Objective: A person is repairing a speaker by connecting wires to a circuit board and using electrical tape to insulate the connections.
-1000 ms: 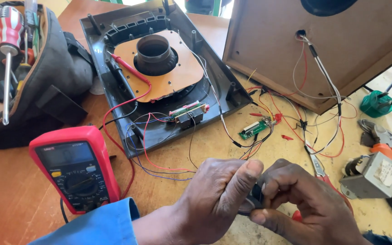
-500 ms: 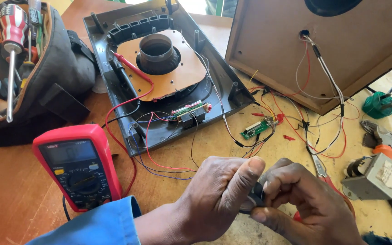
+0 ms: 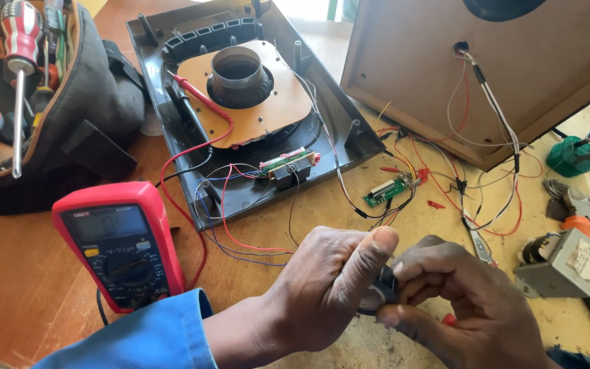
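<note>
Tools filled the tool bag [image 3: 69,102] at far left, with a red multimeter [image 3: 121,242] nearer. Right of it, the left hand [image 3: 326,287] and right hand [image 3: 469,307] met at the near edge, both closed on a small dark part [image 3: 382,290], mostly hidden between the fingers. A black speaker panel [image 3: 240,102] and small green board [image 3: 387,191] lay beyond; a grey transformer [image 3: 565,263] sat at right.

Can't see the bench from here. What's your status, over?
Both hands, left hand and right hand, pinch a small dark part above the table. Part mostly hidden by fingers. Multimeter left, loose wires just ahead, nothing between.
</note>
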